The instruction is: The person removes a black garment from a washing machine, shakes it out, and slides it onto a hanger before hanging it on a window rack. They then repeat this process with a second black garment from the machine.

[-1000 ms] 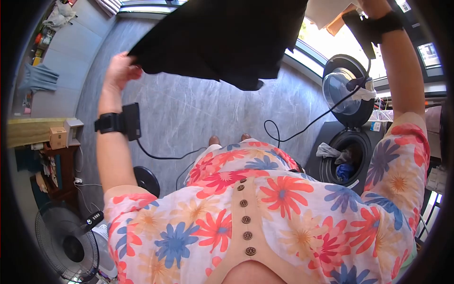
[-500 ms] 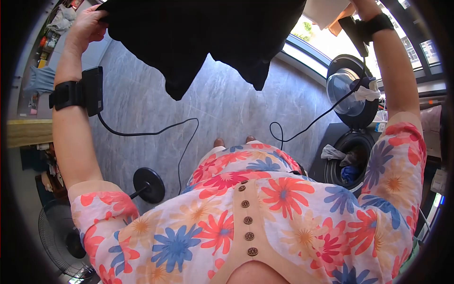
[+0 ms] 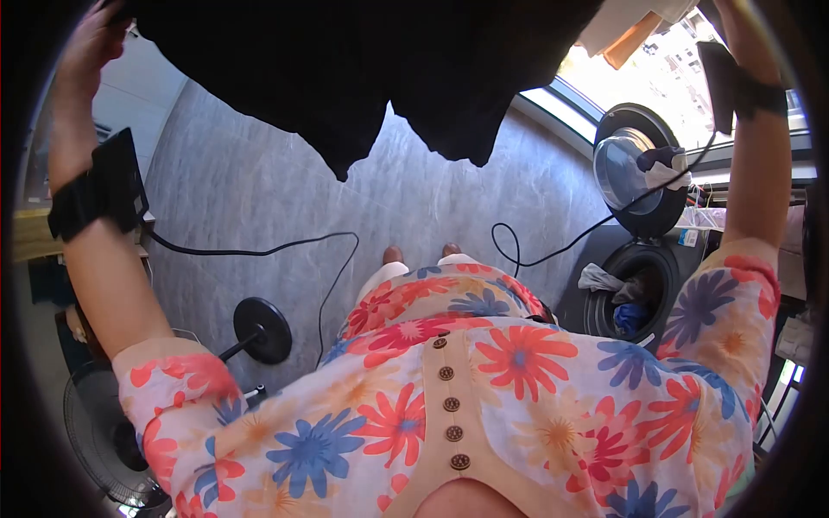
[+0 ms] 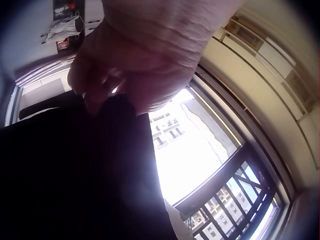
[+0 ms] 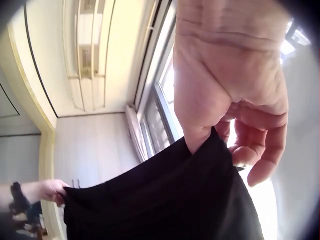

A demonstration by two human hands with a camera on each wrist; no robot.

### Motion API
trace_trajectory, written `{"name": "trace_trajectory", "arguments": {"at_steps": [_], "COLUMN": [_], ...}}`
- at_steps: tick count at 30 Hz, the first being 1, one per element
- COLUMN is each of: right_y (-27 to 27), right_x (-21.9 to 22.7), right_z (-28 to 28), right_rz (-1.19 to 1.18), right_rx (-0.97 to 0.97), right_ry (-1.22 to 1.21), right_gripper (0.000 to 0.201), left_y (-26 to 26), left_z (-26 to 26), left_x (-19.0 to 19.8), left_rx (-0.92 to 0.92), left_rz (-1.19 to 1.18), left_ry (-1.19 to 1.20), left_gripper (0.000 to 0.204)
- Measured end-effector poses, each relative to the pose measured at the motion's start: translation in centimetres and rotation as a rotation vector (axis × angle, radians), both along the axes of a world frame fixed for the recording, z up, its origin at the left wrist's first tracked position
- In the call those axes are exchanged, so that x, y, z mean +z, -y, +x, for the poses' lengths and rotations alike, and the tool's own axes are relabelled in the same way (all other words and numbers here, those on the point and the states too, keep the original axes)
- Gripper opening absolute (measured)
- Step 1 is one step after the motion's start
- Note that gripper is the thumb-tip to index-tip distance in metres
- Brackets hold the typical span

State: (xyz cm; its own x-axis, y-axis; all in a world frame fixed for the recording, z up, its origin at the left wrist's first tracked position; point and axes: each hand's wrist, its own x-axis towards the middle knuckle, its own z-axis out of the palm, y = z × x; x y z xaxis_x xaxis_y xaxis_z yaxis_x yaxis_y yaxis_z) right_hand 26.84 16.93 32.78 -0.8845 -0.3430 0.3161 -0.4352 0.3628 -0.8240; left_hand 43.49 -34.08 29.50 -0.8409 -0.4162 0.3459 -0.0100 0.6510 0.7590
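A black garment (image 3: 363,69) hangs spread out high above the floor, held up between both raised hands. My left hand (image 3: 91,43) grips its left corner at the top left of the head view; the left wrist view shows the fingers (image 4: 95,82) curled over the black cloth (image 4: 75,175). My right hand (image 5: 235,115) pinches the other corner of the garment (image 5: 165,200) between thumb and fingers; in the head view only its forearm (image 3: 760,173) shows, the hand itself out of frame.
An open front-load washing machine (image 3: 639,293) stands at the right with clothes inside and its round door (image 3: 635,168) swung up. A weight plate on a bar (image 3: 259,332) and a floor fan (image 3: 112,440) are at the lower left. Cables hang from both wrist cameras.
Both arms have risen and spread wider. The left hand moved up and left, and the garment has opened out and now fills the top of the view.
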Motion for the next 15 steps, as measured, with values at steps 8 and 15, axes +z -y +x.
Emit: {"name": "trace_trajectory", "arguments": {"at_steps": [8,15], "right_y": [1.4,2.0], "right_x": [-8.3,-5.9], "right_z": [1.0,1.7], "right_rz": [0.448,0.463], "right_rx": [-0.094,-0.199], "right_ry": [0.158,0.234], "right_gripper": [0.02,0.023], "left_y": [-1.1,-6.2], "left_z": [-1.6,-0.9], "left_x": [-9.5,-5.0], "left_rx": [-0.137,-0.071], "left_rz": [-0.051,-0.091], "left_ry": [0.341,0.311], "left_gripper": [0.014,0.015]}}
